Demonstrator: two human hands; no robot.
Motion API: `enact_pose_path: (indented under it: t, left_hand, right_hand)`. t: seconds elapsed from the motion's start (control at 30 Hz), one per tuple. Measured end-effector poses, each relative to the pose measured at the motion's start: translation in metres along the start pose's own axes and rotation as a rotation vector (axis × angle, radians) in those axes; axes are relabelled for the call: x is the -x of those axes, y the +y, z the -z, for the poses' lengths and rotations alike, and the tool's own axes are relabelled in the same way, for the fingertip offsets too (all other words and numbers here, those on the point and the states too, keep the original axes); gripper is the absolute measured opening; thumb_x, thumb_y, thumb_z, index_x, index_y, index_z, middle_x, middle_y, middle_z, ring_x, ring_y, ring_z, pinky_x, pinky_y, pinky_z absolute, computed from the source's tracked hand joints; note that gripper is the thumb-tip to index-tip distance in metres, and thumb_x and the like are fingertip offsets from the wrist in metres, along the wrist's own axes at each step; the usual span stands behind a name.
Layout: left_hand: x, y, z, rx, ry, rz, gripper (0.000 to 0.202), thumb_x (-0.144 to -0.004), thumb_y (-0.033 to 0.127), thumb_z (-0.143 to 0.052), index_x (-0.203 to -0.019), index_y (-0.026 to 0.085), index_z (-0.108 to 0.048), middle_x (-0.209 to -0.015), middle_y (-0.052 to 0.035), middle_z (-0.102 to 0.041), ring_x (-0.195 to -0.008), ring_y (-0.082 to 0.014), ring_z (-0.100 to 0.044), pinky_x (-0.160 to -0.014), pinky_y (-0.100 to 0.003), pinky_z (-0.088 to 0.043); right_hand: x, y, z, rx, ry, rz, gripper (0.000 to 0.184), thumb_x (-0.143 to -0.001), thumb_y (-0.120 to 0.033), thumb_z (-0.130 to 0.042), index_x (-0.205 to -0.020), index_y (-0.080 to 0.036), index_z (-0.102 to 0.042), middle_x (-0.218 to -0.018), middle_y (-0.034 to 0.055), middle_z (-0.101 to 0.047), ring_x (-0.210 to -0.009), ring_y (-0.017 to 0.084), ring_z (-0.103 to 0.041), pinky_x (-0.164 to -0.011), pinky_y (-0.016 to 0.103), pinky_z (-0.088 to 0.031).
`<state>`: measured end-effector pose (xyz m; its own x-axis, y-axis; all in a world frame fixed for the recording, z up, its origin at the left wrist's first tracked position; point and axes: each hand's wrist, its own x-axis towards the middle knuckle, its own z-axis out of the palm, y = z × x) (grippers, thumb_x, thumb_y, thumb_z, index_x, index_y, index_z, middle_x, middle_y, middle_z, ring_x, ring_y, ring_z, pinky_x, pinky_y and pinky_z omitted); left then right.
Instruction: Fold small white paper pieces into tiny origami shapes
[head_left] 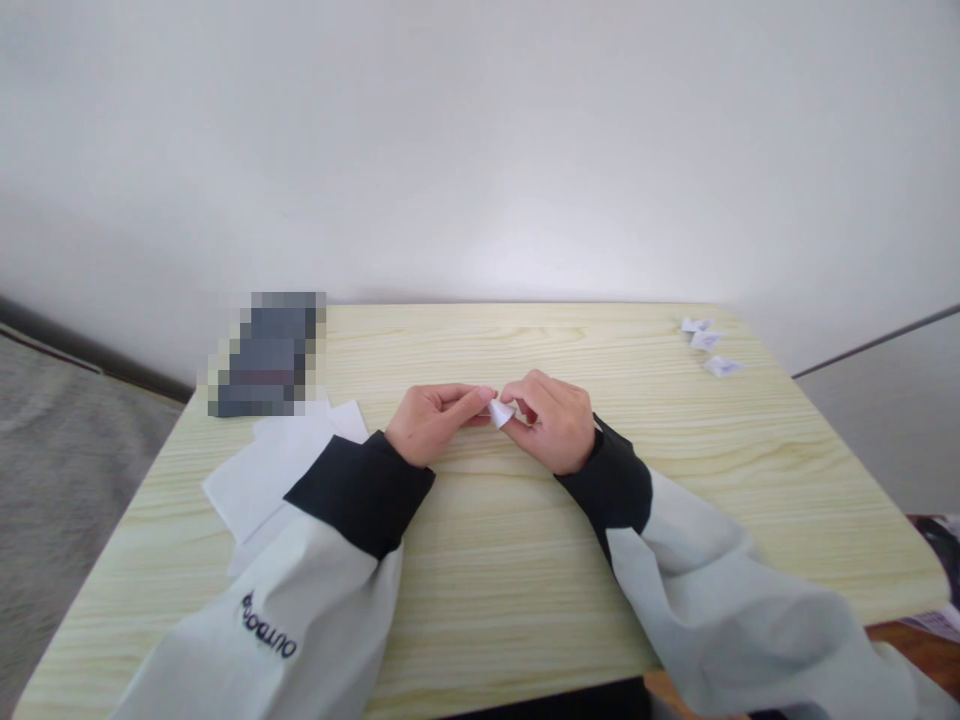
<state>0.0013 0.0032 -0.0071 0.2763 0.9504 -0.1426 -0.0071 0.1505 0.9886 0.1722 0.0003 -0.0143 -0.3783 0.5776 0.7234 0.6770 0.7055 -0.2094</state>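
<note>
Over the middle of the table, a small folded piece of white paper is held between both hands. My left hand pinches its left side with thumb and forefinger. On the other side, my right hand has its fingers curled round the paper's right edge. Part of the paper is hidden behind the fingers, so its full shape cannot be told. Loose sheets of white paper lie on the table by my left forearm, partly covered by the sleeve.
Several small folded white paper pieces sit near the table's far right corner. A dark, pixelated flat object lies at the far left, beyond the sheets. The pale wood-grain table meets a white wall at its back edge.
</note>
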Motion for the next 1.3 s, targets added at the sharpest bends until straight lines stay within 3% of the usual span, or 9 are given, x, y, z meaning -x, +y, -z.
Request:
enact_pose_path:
  t: [0.53,0.67,0.83,0.97,1.2,1.3]
  left_hand:
    - [0.002,0.011,-0.003,0.04,-0.036,0.074,0.04,-0.058,0.051,-0.073,-0.072,0.014,-0.073,-0.074,-0.0043,-0.072,-0.081,-0.022,-0.066,-0.079,-0.033,-0.054]
    - [0.001,0.007,-0.001,0.061,-0.003,0.074,0.041,-0.058,0.05,-0.074,-0.078,0.014,-0.073,-0.082,-0.0059,-0.072,-0.081,-0.0216,-0.066,-0.078,-0.033,-0.054]
    - [-0.001,0.001,0.003,0.103,0.016,0.066,0.038,-0.061,0.047,-0.073,-0.08,0.014,-0.073,-0.084,-0.0061,-0.072,-0.08,-0.0196,-0.065,-0.076,-0.031,-0.054]
    - [-0.001,0.0,0.005,0.12,0.03,0.069,0.038,-0.062,0.045,-0.073,-0.081,0.013,-0.072,-0.083,-0.007,-0.072,-0.078,-0.019,-0.065,-0.074,-0.031,-0.055]
    - [0.001,0.004,0.002,0.071,0.068,0.068,0.04,-0.059,0.042,-0.076,-0.086,0.013,-0.072,-0.079,-0.0064,-0.072,-0.075,-0.0194,-0.067,-0.072,-0.031,-0.057]
    - [0.001,0.004,0.001,0.047,0.076,0.052,0.041,-0.058,0.043,-0.076,-0.086,0.013,-0.073,-0.08,-0.0068,-0.073,-0.077,-0.0212,-0.067,-0.072,-0.032,-0.058]
  right_hand:
    - [0.003,0.001,0.0,-0.087,0.003,0.079,0.005,-0.084,-0.02,-0.051,-0.085,-0.019,-0.055,-0.061,-0.0028,-0.057,-0.052,0.008,-0.051,-0.052,0.02,-0.037]
    - [0.002,0.001,0.001,-0.141,0.0,0.031,0.009,-0.082,-0.018,-0.05,-0.087,-0.02,-0.057,-0.063,-0.0024,-0.059,-0.051,0.007,-0.05,-0.051,0.019,-0.038]
    - [0.001,0.002,0.005,-0.273,-0.015,-0.026,0.019,-0.08,-0.012,-0.048,-0.092,-0.019,-0.06,-0.079,0.0018,-0.064,-0.054,0.007,-0.05,-0.051,0.019,-0.042]
    - [0.0,0.003,0.009,-0.374,-0.018,-0.066,0.017,-0.081,-0.016,-0.048,-0.092,-0.018,-0.061,-0.085,0.0044,-0.062,-0.058,0.009,-0.052,-0.053,0.022,-0.046]
    - [-0.001,0.005,0.007,-0.44,-0.155,-0.266,0.015,-0.083,-0.029,-0.05,-0.078,-0.016,-0.057,-0.065,-0.0004,-0.056,-0.05,0.007,-0.046,-0.051,0.021,-0.04]
    - [-0.001,0.005,0.005,-0.414,-0.202,-0.288,0.017,-0.083,-0.03,-0.052,-0.072,-0.016,-0.055,-0.061,-0.0015,-0.054,-0.048,0.006,-0.044,-0.048,0.02,-0.037]
